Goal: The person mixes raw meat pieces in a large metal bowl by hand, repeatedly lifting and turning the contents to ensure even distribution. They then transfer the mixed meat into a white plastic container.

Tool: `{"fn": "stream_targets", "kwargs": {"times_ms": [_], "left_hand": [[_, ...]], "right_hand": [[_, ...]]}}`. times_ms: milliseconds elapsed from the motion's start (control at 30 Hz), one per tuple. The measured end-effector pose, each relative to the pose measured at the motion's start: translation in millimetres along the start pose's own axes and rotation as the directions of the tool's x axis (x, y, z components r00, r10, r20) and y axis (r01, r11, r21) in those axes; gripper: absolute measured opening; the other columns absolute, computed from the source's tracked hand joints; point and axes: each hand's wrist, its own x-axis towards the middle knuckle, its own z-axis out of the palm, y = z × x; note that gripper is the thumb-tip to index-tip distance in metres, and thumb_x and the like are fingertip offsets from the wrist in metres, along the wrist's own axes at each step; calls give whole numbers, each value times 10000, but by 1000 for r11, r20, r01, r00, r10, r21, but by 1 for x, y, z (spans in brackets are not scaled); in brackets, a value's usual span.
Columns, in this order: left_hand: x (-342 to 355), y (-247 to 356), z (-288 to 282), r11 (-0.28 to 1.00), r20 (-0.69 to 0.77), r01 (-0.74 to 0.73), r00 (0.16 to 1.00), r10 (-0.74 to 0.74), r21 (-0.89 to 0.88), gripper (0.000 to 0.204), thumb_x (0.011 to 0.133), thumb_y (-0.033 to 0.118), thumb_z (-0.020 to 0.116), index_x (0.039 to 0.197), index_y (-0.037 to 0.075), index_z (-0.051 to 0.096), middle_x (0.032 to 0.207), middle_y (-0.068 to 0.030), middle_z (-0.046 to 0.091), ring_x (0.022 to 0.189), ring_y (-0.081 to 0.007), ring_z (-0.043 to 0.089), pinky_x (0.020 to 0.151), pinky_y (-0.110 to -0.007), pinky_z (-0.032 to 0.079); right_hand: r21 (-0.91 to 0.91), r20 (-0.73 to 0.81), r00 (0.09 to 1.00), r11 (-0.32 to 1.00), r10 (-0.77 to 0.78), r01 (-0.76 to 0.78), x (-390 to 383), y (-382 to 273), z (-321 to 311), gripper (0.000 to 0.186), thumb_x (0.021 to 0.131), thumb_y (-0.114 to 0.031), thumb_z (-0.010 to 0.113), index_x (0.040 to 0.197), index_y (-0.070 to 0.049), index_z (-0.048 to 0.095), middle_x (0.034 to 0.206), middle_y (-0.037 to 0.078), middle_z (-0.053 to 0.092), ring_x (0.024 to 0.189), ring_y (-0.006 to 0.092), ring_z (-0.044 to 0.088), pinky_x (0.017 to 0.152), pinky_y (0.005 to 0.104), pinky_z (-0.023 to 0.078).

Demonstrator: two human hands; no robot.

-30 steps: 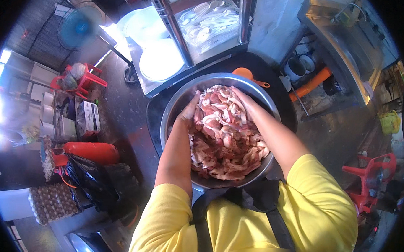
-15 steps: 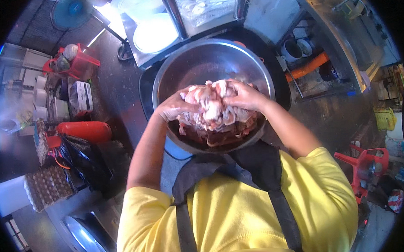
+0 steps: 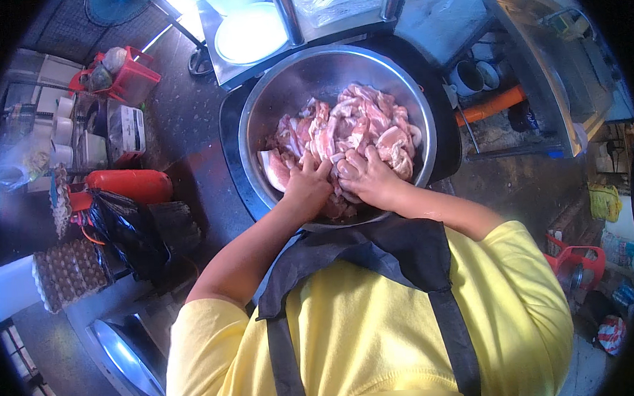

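A large steel bowl (image 3: 251,153) in front of me holds a heap of raw meat strips (image 3: 356,121), pink with pale fat. The heap spreads across the bowl, highest in its middle and right. My left hand (image 3: 308,190) rests on the near side of the meat, fingers apart and pointing away from me. Close beside it, my right hand (image 3: 372,181) presses into the same near part with spread, slightly bent fingers. Neither hand visibly lifts any meat; some fingertips are hidden among the pieces.
Beyond the bowl is a metal stand with a round white lid or plate (image 3: 251,34). To the left are a red gas cylinder (image 3: 131,186), a black plastic bag (image 3: 127,233), egg trays (image 3: 70,272) and a red basket (image 3: 135,77). A metal sink counter (image 3: 554,64) stands right.
Both hands have come down and toward me from the gathered clump of meat they were gripping. The meat now lies spread over the bowl, and the hands touch its near side.
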Motion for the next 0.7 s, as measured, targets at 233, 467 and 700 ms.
{"fn": "stream_targets", "kwargs": {"times_ms": [233,467,700], "left_hand": [[9,-6,19,982,132,53,991,-29,-180,252,753,173,636,963,51,704,1212,-128,465,1162,-389,451,762,-407,573],[5,-52,-30,860,321,221,945,-71,-460,348,774,227,640,1117,182,681,1189,-74,626,1088,-248,606,807,-357,528],[23,-43,-23,937,421,326,873,-247,-126,1000,695,318,774,1507,241,195,1549,-158,195,1338,-456,337,969,-553,444]], "right_hand": [[148,184,980,988,-76,48,6,8,-24,548,615,-349,739,1082,-84,629,1330,129,479,1263,328,390,945,529,372],[815,203,960,511,193,-275,6,49,-67,245,852,-103,564,1081,-81,649,1051,130,655,971,335,627,887,393,490],[334,394,903,888,173,-316,22,65,-32,610,734,-142,727,1297,-118,494,1258,169,542,1139,349,549,884,532,468]]}}
